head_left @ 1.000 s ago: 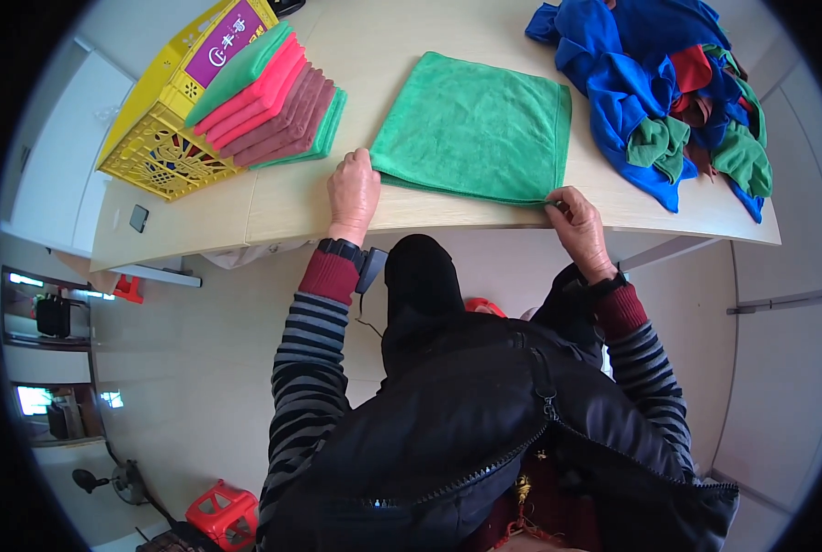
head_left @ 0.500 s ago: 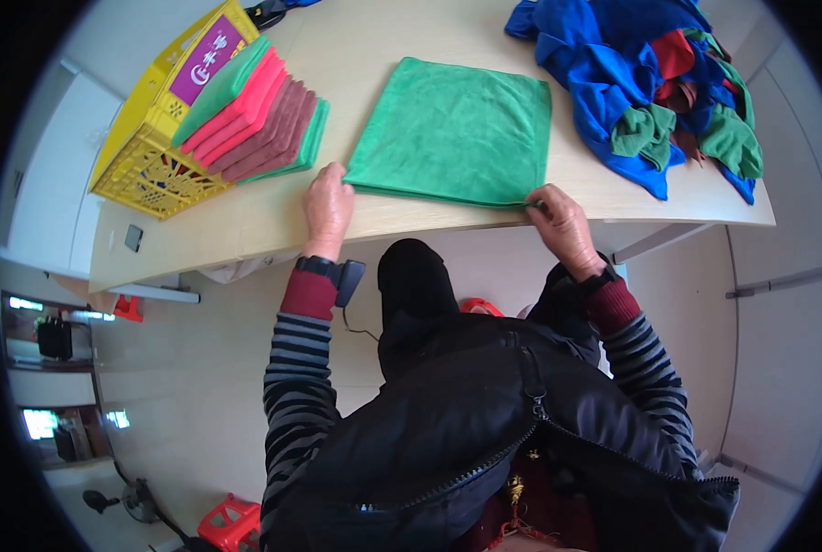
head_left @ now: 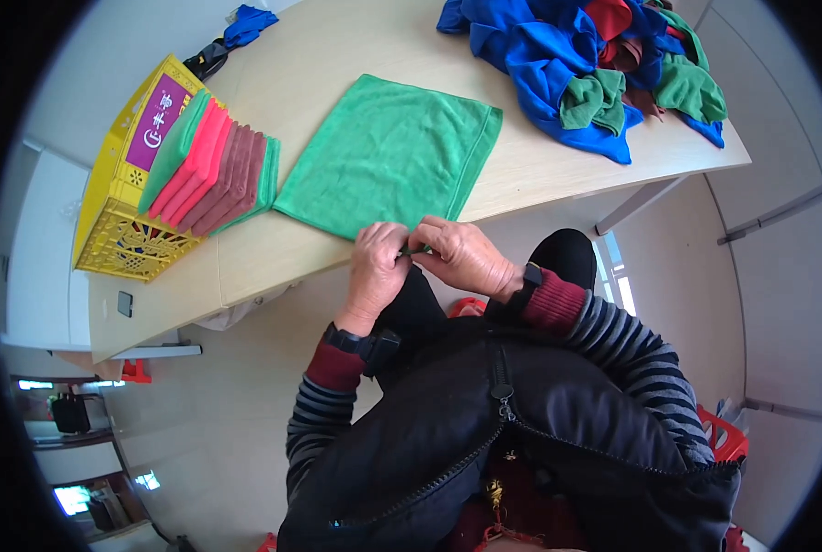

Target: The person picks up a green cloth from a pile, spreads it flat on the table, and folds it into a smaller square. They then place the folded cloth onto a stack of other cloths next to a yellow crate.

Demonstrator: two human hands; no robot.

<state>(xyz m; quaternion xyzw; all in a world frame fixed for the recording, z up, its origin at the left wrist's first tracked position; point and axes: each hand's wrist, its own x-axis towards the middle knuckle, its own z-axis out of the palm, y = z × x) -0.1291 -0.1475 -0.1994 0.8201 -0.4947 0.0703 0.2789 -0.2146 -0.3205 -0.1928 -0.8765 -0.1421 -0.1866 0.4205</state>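
A green cloth (head_left: 392,152) lies flat on the pale wooden table (head_left: 337,46). My left hand (head_left: 379,267) and my right hand (head_left: 461,256) meet at the cloth's near edge, by the table's front rim. Both pinch that green edge between their fingertips. The fingers hide the exact grip.
A yellow crate (head_left: 121,198) stands at the left with folded green, pink and brown cloths (head_left: 213,175) stacked on it. A heap of blue, green and red cloths (head_left: 595,64) lies at the far right. A blue cloth (head_left: 245,23) sits at the back.
My hands were spread at the cloth's two near corners. They have come together at the middle of its near edge.
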